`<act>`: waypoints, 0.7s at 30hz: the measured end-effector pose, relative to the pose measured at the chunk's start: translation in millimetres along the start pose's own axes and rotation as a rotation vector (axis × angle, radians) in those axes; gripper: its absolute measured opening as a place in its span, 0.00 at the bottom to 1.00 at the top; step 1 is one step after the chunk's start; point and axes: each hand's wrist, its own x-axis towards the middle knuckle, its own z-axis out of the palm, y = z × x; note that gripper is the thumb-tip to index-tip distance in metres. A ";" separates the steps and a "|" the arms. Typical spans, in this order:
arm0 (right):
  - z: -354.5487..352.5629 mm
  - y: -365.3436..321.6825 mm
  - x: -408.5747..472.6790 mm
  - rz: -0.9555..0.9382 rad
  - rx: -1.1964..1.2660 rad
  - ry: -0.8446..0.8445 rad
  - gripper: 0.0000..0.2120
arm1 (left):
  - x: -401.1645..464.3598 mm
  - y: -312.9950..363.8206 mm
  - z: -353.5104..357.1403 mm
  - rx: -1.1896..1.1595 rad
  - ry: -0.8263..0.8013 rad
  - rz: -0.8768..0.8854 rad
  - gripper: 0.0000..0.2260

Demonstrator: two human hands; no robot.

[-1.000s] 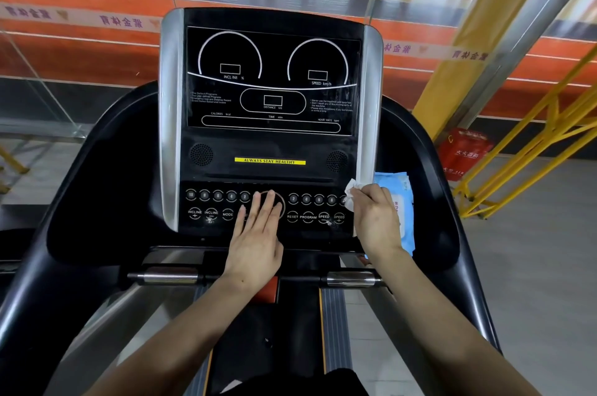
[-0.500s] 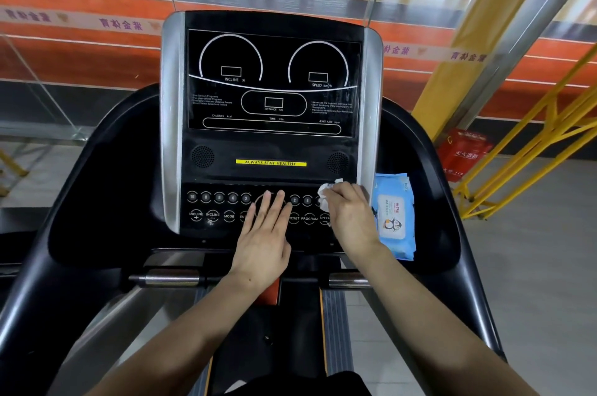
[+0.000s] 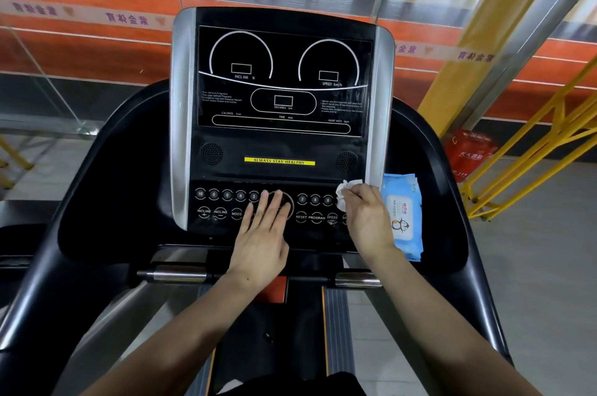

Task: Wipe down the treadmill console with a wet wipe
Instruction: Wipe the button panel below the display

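The treadmill console (image 3: 281, 124) fills the middle of the view, a tall dark panel with silver side rails, tilted back toward the person. Just right of the console's lower right corner, a blue pack of wipes (image 3: 402, 214) lies on the black housing, probably parked there to stay within reach. The left hand (image 3: 261, 243) lies flat on the console's button panel, fingers (image 3: 274, 205) straight and pressed together over the round centre dial, likely bracing the body while the other hand works. The right hand (image 3: 368, 221) sits at the console's lower right edge, wrist bent, its fingers curled and pinching the crumpled white wet wipe (image 3: 347, 190), which is pressed against the rightmost buttons beside the silver rail.
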 end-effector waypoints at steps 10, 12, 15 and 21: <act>16.3 -44.0 5.1 -0.031 -0.018 -0.037 0.20 | -8.0 -29.2 -5.7 -0.003 0.042 -0.025 0.32; 19.7 -49.0 6.8 -0.063 0.001 -0.045 0.21 | -10.0 -34.5 -6.5 -0.009 0.059 -0.027 0.32; 23.8 -57.0 6.8 -0.085 0.006 -0.052 0.21 | -12.3 -43.1 -8.3 -0.014 0.062 -0.034 0.33; 31.9 -67.4 6.5 -0.073 0.000 -0.055 0.19 | -15.7 -58.0 -10.2 -0.013 0.045 -0.035 0.32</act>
